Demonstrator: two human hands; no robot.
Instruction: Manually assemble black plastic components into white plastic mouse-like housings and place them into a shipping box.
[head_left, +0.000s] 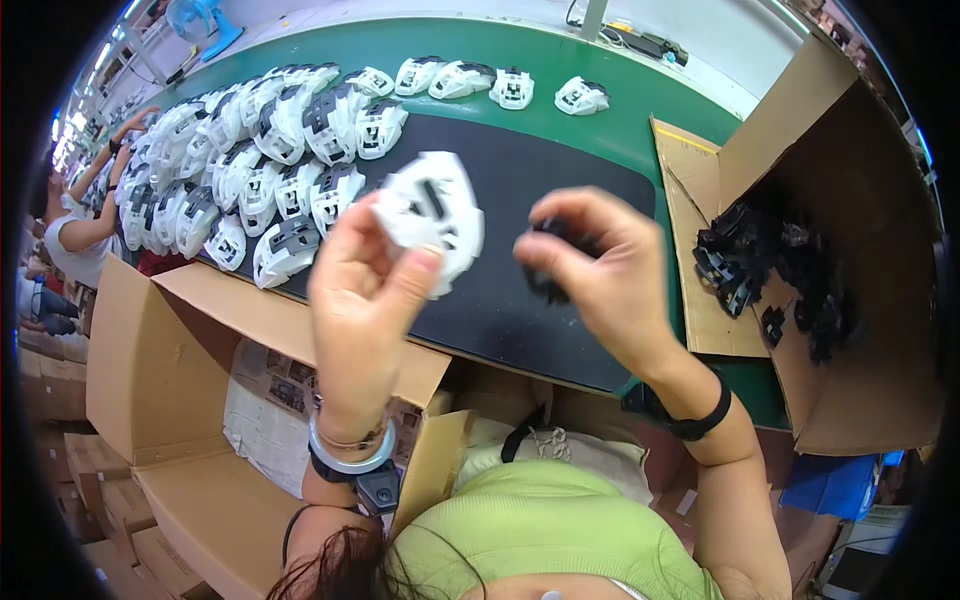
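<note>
A white moulded plastic shell (436, 215) with dark slots through it is gripped by my left hand (365, 285), thumb on its face and fingers behind. To its right, my right hand (610, 270) pinches a small black plastic part (550, 262); my fingers cover much of it, so its exact shape cannot be made out. The two pieces are apart, both held above the black mat (500, 320). At the left of the mat, several white shells with black parts (285, 250) are heaped close together.
A few more white shells (460, 80) stand in a row along the green table (560, 45). On the right, an open cardboard box (790, 150) holds a pile of black parts (730, 270). Another open carton (200, 440) is at lower left. A co-worker's arms (95, 225) reach in at far left.
</note>
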